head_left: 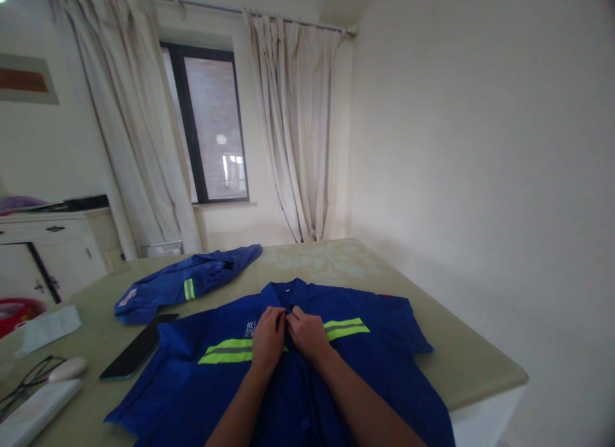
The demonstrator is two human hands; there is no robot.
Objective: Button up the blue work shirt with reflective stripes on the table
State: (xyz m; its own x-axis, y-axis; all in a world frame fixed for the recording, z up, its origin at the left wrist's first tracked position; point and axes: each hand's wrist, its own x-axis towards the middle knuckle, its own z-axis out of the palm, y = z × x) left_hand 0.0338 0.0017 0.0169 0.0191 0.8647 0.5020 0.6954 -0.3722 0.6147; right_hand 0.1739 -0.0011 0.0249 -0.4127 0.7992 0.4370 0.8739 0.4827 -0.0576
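A blue short-sleeved work shirt (379, 357) lies spread face up, its collar pointing away from me and yellow-green reflective bands across the chest. My left hand (270, 335) and my right hand (307, 332) meet at the front opening just below the collar. Both hands have their fingers pinched on the shirt's front edges, close together. Whether a button is between the fingertips is hidden. Lower on the front, a button (305, 424) shows between my forearms.
Beyond the shirt, another blue garment (192, 280) lies folded on the table (480, 364). To the left are a dark phone (137, 351), a pale sheet (50, 330), eyeglasses (29, 378), a computer mouse (68, 369) and a white slab-like object (41, 412). A wall stands close on the right.
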